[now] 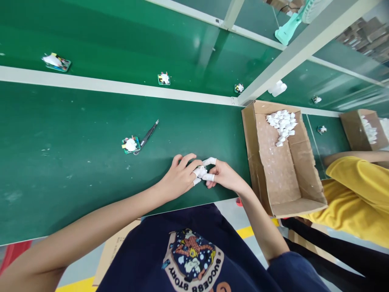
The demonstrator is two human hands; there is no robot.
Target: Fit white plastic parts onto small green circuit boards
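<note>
My left hand (179, 178) and my right hand (223, 174) meet near the table's front edge, with white finger cots on some fingertips. Pinched between them is a small white piece (201, 172), mostly covered by the fingers; I cannot make out whether a circuit board is under it. To the left, a small green circuit board (126, 151) lies on the green table with a white lump and a yellow part on it. Black tweezers (148, 134) rest against that board's right side, tips pointing away from me.
A cardboard box (252, 150) holding a pile of white pieces (282, 123) stands at my right. Beyond the metal rail (121, 86) lie several circuit boards (164, 78). A slanted post (291, 56) rises behind the box. A co-worker in a yellow top (355, 198) is at far right.
</note>
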